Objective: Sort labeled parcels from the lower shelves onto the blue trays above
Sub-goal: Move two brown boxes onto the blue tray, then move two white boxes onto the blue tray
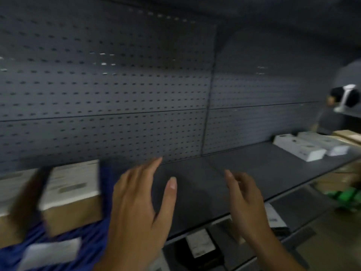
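My left hand hovers open with fingers spread, just right of a blue tray at the lower left. In that tray stands a brown cardboard parcel with a white label on top; another parcel sits at the far left, blurred. My right hand is open too, empty, over the grey shelf. Below the shelf's front edge lies a dark parcel with a white label. The whole view is motion-blurred.
A grey perforated back panel rises behind the shelf. White boxes and brown cartons lie at the shelf's far right. Lower right holds a brown box and something green. A white label hangs on the tray's front.
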The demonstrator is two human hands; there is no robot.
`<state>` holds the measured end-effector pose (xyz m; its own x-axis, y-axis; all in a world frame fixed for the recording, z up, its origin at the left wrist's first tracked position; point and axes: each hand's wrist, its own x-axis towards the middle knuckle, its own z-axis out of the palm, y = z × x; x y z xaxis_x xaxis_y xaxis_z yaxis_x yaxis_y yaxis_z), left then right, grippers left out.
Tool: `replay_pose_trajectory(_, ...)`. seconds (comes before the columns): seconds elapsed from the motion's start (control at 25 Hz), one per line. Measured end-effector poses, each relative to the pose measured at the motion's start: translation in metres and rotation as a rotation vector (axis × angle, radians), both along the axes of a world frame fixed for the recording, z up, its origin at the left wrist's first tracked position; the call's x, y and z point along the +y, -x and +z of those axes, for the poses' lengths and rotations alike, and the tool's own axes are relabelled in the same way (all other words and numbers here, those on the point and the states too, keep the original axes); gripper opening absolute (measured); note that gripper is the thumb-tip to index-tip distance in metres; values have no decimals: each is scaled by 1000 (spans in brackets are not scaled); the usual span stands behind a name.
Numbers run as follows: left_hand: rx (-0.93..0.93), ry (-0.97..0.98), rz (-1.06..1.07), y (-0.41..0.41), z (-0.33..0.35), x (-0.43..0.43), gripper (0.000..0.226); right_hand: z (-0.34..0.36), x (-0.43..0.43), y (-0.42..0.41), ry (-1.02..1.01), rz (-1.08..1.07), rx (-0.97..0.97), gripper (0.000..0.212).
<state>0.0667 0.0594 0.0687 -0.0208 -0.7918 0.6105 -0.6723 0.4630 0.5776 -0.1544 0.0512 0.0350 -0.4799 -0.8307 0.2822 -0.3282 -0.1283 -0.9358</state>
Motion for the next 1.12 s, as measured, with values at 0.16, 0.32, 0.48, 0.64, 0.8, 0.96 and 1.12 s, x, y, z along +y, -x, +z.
replay_pose_trajectory(0.16, 15, -171, -152, 152, -5, -20, 73, -1, 21, 147, -19, -123, 111, 39)
replay_pose_trajectory(0.32, 23, -291, -290, 294, -7, -32, 76, -4, 37, 276, -49, -238, 87, 34)
replay_pose_trajectory(0.48, 25, -354, -414, 409, -17, -58, 76, -14, 34, 376, -24, -381, 106, 51)
replay_pose_trajectory(0.64, 130, -391, -467, 502, -28, -103, 72, -26, 0, 452, -59, -429, 130, 38)
replay_pose_trajectory(0.8, 132, -384, -421, 574, -34, -149, 68, -18, -36, 529, -71, -416, 183, 29)
replay_pose_trajectory(0.96, 60, -397, -311, 625, -38, -186, 74, -19, -88, 599, -88, -348, 173, 25)
replay_pose_trajectory(1.12, 4, -342, -90, 669, -47, -213, 76, -31, -151, 668, -125, -252, 181, 31)
